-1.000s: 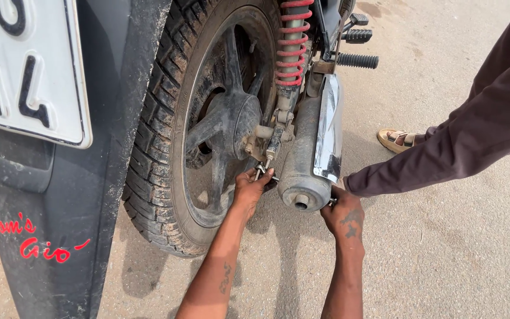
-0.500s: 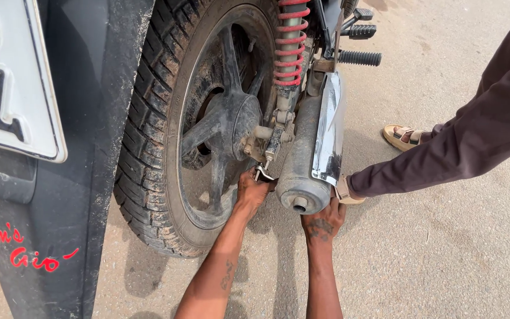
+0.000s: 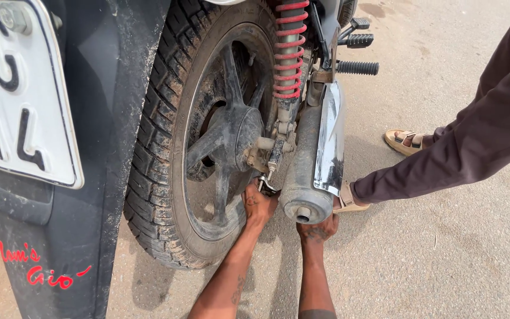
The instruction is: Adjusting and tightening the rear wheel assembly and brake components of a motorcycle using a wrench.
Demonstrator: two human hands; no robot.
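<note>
We are extending both bare forearms upward from the bottom edge of the view, side by side and nearly parallel. Our left hand (image 3: 259, 207) is reaching higher, knuckles outward, fingers curled closed around something small that is hidden by the fingers. Our right hand (image 3: 318, 228) is sitting lower and just beside it, wrist straight, fingers hooking upward out of sight.

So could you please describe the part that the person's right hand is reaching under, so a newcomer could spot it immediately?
Start at the motorcycle's rear wheel. Just right of it, below the red spring, runs the exhaust muffler, with the right hand beneath its end. It alone is a fat grey cylinder with a shiny chrome shield.
</note>
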